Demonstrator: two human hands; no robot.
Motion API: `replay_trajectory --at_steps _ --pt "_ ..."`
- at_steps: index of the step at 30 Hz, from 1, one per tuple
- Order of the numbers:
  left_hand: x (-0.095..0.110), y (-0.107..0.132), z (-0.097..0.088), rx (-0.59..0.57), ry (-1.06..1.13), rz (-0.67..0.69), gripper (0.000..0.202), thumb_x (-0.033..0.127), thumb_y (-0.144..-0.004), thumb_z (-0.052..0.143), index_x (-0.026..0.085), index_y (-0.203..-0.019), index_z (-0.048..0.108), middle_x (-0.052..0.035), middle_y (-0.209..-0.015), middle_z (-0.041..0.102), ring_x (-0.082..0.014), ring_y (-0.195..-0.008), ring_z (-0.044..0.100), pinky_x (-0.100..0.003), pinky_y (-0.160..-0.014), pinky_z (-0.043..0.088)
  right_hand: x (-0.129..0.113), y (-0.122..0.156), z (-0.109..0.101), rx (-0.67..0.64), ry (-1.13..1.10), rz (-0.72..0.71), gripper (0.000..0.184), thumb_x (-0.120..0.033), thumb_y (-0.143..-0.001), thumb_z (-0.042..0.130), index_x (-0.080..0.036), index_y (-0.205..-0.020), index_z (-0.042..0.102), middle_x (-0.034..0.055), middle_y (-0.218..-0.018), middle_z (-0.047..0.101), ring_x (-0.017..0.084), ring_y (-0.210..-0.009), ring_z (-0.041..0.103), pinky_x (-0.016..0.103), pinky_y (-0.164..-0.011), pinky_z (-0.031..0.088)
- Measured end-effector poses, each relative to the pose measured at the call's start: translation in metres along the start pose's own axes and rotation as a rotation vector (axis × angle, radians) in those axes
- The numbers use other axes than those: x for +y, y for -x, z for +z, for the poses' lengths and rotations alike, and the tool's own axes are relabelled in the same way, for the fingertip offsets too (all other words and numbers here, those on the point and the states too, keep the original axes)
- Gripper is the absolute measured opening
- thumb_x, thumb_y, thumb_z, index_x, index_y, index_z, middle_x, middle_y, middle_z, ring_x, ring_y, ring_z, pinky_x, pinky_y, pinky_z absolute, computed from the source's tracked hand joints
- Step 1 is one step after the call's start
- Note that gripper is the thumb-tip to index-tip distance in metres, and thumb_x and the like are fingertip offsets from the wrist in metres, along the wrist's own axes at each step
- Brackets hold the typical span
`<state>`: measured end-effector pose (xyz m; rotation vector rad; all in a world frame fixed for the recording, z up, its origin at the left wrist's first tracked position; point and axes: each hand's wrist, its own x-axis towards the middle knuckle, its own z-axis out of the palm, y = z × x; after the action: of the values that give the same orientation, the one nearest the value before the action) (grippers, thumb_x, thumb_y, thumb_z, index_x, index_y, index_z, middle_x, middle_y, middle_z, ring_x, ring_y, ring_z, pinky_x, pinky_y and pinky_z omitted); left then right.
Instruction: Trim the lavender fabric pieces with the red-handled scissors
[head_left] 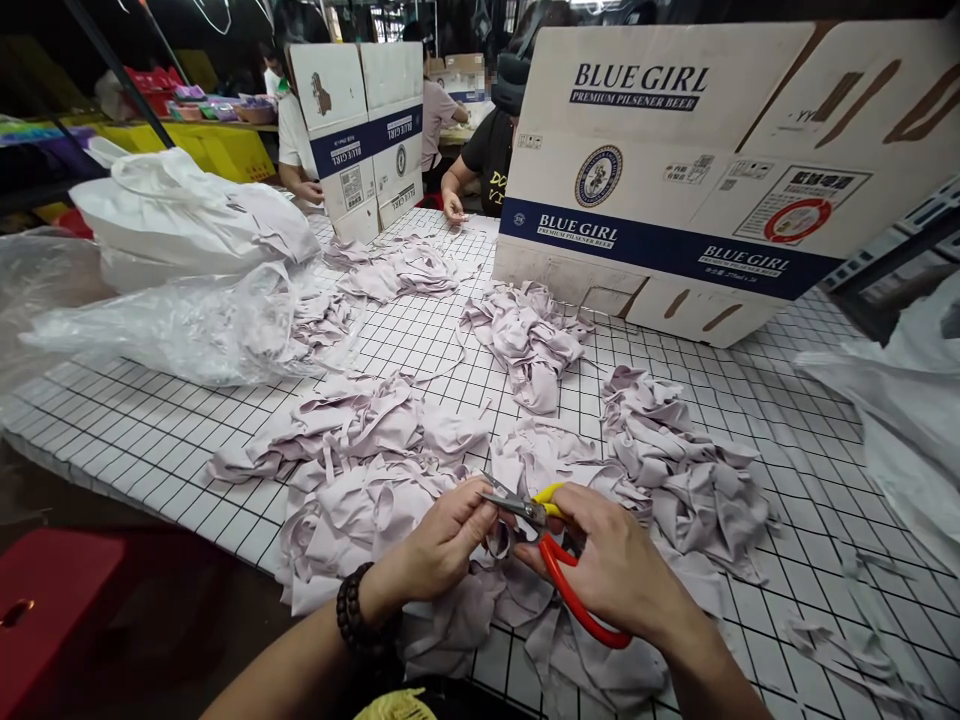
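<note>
My right hand (607, 550) grips a pair of scissors (576, 590) with one red and one yellow handle. Their blades are parted a little and point left, close to the fingertips of my left hand (446, 535). Thumb and fingers of that left hand are pinched together at a strip of pale lilac fabric, mostly hidden by the fingers. Below and around both hands lies a heap of lilac fabric pieces (352, 510). To the right is another pile of the same fabric (697, 470).
A gridded white table (247, 520) carries more fabric piles. Large cardboard boxes (675, 130) stand upright across it. White and clear plastic bags (187, 325) bulge at the left, and fabric scraps (847, 660) lie at right. Other people (480, 160) sit behind the boxes. A red stool (60, 600) is at lower left.
</note>
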<state>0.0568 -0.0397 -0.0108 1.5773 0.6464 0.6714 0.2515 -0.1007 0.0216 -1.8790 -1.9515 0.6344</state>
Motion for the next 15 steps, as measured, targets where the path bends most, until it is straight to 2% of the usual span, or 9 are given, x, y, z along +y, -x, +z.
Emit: replay_trajectory --at_steps 7,15 --pt "-0.0003 0.0002 -0.0028 -0.05 0.009 0.002 0.036 0.041 -0.098 0.039 0.017 -0.092 0.065 -0.0062 -0.088 0.057 -0.0164 -0.077 0.05 -0.025 -0.074 0.04 -0.0009 -0.0036 -0.0022 -0.066 -0.026 0.028 0.038 -0.048 -0.075 0.067 -0.023 -0.063 0.04 -0.0025 -0.064 0.051 0.015 -0.059 0.046 0.027 -0.054 0.034" --pt "0.0021 -0.0001 -0.0067 -0.083 -0.048 -0.006 0.038 0.041 -0.099 0.037 0.017 -0.09 0.065 -0.0054 -0.086 0.057 -0.0153 -0.074 0.049 -0.025 -0.073 0.04 -0.0015 -0.003 -0.0044 -0.138 -0.065 0.053 0.038 -0.044 -0.075 0.067 -0.023 -0.064 0.038 -0.0037 -0.064 0.048 0.014 -0.059 0.043 0.026 -0.053 0.033"
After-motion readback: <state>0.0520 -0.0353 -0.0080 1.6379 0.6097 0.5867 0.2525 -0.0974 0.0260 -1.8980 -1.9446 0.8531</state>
